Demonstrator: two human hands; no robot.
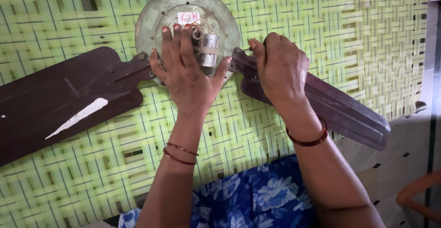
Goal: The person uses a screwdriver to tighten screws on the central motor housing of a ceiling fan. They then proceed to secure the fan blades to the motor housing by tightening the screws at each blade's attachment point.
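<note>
We find the fan motor [187, 30] lying at twelve o'clock on the woven cot [349, 35], left hand [186, 69] spread flat on it, right hand [280, 65] closed around a thin tool at the blade [321, 104] bracket; heavy, rigid metal, best gripped by the rim.

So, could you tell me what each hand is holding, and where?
Left hand presses the fan motor; right hand grips a thin tool at the blade root.

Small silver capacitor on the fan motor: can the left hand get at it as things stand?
Probably yes. The left hand lies flat on the motor housing, fingers beside the capacitor; nothing covers it.
</note>
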